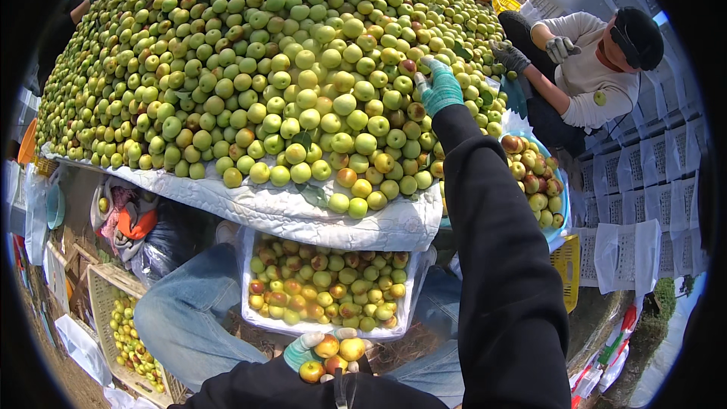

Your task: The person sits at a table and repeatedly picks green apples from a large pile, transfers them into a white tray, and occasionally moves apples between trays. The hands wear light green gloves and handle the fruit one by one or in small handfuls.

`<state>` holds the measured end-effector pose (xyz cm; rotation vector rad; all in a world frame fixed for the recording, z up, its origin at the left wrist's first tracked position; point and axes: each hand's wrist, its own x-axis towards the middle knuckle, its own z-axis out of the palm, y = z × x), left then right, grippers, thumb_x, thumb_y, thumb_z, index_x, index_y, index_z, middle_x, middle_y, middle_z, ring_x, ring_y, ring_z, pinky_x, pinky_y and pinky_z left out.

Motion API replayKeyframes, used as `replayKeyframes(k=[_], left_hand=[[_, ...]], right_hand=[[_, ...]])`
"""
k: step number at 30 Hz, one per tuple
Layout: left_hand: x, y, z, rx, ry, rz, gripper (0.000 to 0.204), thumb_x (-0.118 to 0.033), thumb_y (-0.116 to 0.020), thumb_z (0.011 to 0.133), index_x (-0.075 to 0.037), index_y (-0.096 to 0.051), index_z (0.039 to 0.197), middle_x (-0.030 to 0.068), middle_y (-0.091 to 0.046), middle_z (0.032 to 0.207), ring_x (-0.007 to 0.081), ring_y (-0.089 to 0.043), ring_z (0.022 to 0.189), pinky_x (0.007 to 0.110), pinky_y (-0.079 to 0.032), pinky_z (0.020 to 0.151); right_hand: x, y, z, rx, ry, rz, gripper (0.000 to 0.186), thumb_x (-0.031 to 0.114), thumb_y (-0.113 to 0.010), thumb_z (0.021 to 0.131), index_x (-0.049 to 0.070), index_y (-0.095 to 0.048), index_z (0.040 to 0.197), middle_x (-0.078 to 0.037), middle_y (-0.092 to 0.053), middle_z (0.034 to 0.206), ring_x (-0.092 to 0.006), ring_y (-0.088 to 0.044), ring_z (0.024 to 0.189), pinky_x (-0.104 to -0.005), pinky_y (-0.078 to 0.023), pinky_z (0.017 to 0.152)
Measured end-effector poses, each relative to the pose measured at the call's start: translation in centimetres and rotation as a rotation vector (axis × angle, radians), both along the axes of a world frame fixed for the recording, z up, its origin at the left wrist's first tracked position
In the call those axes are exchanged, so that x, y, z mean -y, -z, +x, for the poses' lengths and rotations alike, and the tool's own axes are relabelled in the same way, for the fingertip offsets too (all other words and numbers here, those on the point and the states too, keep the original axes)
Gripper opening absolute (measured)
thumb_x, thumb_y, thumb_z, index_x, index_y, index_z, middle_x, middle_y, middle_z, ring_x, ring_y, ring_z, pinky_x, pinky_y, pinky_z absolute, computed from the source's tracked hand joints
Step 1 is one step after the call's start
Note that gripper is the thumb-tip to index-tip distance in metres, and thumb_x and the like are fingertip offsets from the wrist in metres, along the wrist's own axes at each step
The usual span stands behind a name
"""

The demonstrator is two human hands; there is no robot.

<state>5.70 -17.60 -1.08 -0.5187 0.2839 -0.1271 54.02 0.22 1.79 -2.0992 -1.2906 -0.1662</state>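
Observation:
My left hand (301,351), in a white and teal glove, is closed around several red-and-yellow jujubes (327,346) low in front of my body. My right arm stretches far forward over a big heap of mostly green jujubes (242,83). At its end my right hand (439,85), gloved the same way, is on the heap with thumb and fingers apart. A dark red jujube (407,67) lies just beyond its fingertips. Between my knees stands a white-lined crate (246,280) filled with green and reddish jujubes.
A white quilted cloth (303,216) edges the heap. Right of my arm is a blue basin (564,208) of redder jujubes, near a yellow crate (566,269). A gloved co-worker (594,68) sits at the right by stacked crates (644,189). A beige crate (106,318) stands left.

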Motion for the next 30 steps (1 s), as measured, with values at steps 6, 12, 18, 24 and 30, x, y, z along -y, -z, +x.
replayKeyframes(k=[6,12,18,24,30], left_hand=[[0.9,1.1,0.9,-0.165,0.097,0.137,0.069,-0.035,-0.07,0.078,-0.004,-0.045,0.133,0.0207,-0.053,0.123,0.0366,-0.06,0.099,0.046,-0.052,0.087],[0.6,1.1,1.5,-0.042,0.076,0.215,0.063,-0.04,-0.067,0.081,-0.008,-0.048,0.131,0.0211,-0.047,0.132,0.0351,-0.06,0.097,0.043,-0.053,0.084],[3.1,0.6,-1.1,-0.167,-0.009,0.055,0.049,-0.038,-0.065,0.084,-0.011,-0.054,0.123,0.0203,-0.051,0.123,0.0324,-0.059,0.092,0.034,-0.05,0.054],[4.7,-0.7,-4.7,-0.175,-0.054,0.074,0.051,-0.042,-0.06,0.087,-0.014,-0.05,0.129,0.0195,-0.05,0.126,0.0324,-0.056,0.101,0.036,-0.053,0.058],[4.7,0.1,-4.2,-0.12,-0.202,0.098,0.043,-0.036,-0.065,0.086,-0.017,-0.05,0.121,0.0111,-0.052,0.12,0.0301,-0.059,0.097,0.036,-0.053,0.057]], right_hand=[[-5.7,-2.1,0.3,0.054,0.036,-0.494,0.041,0.021,-0.077,0.076,0.005,-0.058,0.109,-0.01,-0.064,0.09,-0.0219,-0.062,0.082,-0.0332,-0.05,0.077],[1.4,-4.2,-3.2,-0.294,-0.36,0.005,0.044,0.004,-0.075,0.076,0.009,-0.059,0.117,-0.002,-0.063,0.102,-0.0095,-0.061,0.086,-0.0241,-0.052,0.078],[17.3,-4.5,-14.6,-0.602,-0.461,-0.034,0.049,0.013,-0.078,0.076,0.004,-0.056,0.12,-0.01,-0.063,0.109,-0.0147,-0.062,0.099,-0.0283,-0.052,0.085],[28.3,7.9,-22.1,-0.745,-0.151,-0.289,0.045,0.01,-0.078,0.073,0.004,-0.059,0.113,-0.005,-0.064,0.099,-0.0115,-0.06,0.087,-0.0245,-0.05,0.077],[28.0,15.2,-21.0,-0.136,-0.045,-0.646,0.039,0.011,-0.076,0.072,0.008,-0.061,0.108,-0.013,-0.058,0.104,-0.0293,-0.061,0.085,-0.0362,-0.052,0.075]])
